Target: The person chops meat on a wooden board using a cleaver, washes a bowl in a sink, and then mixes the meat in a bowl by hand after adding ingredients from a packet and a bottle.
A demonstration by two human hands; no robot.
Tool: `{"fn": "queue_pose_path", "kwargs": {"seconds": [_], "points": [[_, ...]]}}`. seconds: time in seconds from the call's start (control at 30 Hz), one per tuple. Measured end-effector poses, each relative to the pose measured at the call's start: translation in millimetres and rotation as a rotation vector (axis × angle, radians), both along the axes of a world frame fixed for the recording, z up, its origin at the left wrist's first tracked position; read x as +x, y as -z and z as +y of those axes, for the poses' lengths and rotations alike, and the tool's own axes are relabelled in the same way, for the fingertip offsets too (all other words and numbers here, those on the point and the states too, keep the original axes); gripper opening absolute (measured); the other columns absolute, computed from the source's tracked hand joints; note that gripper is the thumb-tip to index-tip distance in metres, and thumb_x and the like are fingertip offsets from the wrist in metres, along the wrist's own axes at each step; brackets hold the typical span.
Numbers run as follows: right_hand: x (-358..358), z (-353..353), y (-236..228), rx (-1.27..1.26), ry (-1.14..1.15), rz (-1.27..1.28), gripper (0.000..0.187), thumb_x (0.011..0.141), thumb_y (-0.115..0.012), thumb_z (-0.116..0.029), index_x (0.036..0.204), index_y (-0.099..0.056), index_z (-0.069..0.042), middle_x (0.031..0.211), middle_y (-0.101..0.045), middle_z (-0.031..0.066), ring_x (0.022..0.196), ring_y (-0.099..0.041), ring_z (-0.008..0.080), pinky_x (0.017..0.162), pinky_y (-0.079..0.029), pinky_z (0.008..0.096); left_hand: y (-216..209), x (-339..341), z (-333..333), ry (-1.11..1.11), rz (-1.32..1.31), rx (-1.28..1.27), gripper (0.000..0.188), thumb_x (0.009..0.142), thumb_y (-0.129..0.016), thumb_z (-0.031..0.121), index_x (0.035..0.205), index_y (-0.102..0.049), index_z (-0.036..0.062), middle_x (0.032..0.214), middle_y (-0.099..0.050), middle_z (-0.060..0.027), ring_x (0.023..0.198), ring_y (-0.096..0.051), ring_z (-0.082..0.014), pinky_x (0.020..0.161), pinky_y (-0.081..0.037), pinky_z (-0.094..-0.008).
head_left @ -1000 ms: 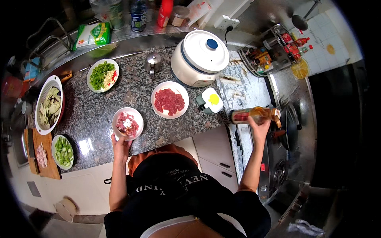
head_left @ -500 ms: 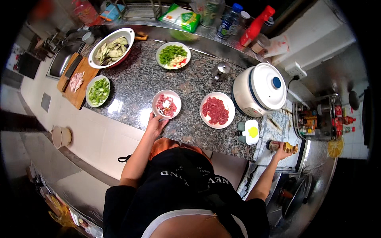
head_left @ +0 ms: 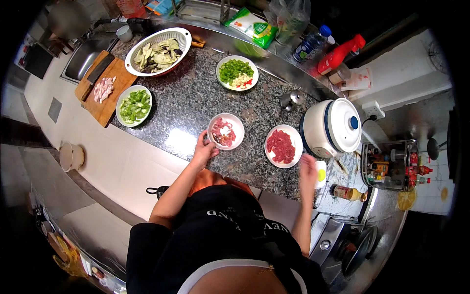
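Since half a second ago, the right hand has let go of the brown-and-yellow bottle and swung inward toward the plate of dark red meat, while the whole view has turned a little; the bottle is now on the marble slab, at about four o'clock from the bowl, though whether it stands or lies I cannot tell. That bowl, holding paler meat topped with white powder, is near the centre of the view on the granite counter, and the left hand grips its rim at eight o'clock, thumb and fingers closed on it. Motion smears the right hand, so I cannot tell how wide its fingers are or if they hold anything; it appears just off the plate's rim at four o'clock, partly in front of the white-topped container. A quick sweep there could, I judge, nudge the plate or topple the container, because both sit so close to those fingers. With only one side gripped, the bowl might also tip and spill powder toward eight o'clock if the left hand presses down
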State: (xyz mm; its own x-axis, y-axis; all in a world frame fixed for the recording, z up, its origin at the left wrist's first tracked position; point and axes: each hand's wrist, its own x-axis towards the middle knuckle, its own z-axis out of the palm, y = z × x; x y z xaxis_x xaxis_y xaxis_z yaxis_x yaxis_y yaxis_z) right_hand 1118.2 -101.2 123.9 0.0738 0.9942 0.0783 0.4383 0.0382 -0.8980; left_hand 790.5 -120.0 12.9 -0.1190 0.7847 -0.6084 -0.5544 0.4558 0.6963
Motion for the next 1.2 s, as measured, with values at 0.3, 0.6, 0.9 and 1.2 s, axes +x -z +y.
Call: {"fn": "queue_pose_path", "kwargs": {"seconds": [0.3, 0.6, 0.9, 1.2], "points": [[-224, 69, 101, -0.174, -0.46, -0.432, 0.047, 0.072, -0.058, -0.023, 0.115, -0.045, -0.008, 0.11, -0.049, 0.0148, 0.105, -0.043, 0.0319, 0.09, -0.033, 0.035, 2, -16, 18, 0.191, -0.111, 0.036, 0.064, 0.08, -0.045, 0.0, 0.13, -0.012, 0.0207, 0.11, -0.046, -0.0068, 0.078, -0.057, -0.0172, 0.064, -0.051, -0.0276], [-224, 66, 62, -0.105, -0.861, -0.832, 0.044, 0.066, -0.064, -0.018, 0.108, -0.052, -0.02, 0.12, -0.043, 0.0088, 0.109, -0.04, 0.0319, 0.088, -0.038, 0.0379, -9, -37, 24, 0.183, -0.204, 0.038, 0.065, 0.077, -0.049, -0.001, 0.128, -0.013, 0.0155, 0.104, -0.049, -0.0096, 0.084, -0.058, -0.0194, 0.067, -0.05, -0.0288], [-224, 82, 87, -0.086, -0.536, -0.694, 0.041, 0.06, -0.064, -0.004, 0.098, -0.053, -0.014, 0.1, -0.048, 0.0164, 0.081, -0.053, 0.038, 0.07, -0.045, 0.0383, 3, -38, 27, 0.239, -0.264, 0.038, 0.066, 0.074, -0.05, -0.002, 0.128, -0.019, 0.0182, 0.1, -0.049, -0.007, 0.078, -0.055, -0.0148, 0.058, -0.049, -0.0243], [-244, 76, 95, -0.079, -0.737, -0.749, 0.032, 0.062, -0.06, -0.007, 0.093, -0.053, -0.009, 0.09, -0.047, 0.0152, 0.088, -0.046, 0.0354, 0.077, -0.036, 0.0445, 0, -38, 25, 0.213, -0.311, 0.02, 0.066, 0.072, -0.05, -0.003, 0.126, -0.02, 0.0197, 0.095, -0.051, -0.0049, 0.075, -0.054, -0.013, 0.058, -0.049, -0.0237]]}}
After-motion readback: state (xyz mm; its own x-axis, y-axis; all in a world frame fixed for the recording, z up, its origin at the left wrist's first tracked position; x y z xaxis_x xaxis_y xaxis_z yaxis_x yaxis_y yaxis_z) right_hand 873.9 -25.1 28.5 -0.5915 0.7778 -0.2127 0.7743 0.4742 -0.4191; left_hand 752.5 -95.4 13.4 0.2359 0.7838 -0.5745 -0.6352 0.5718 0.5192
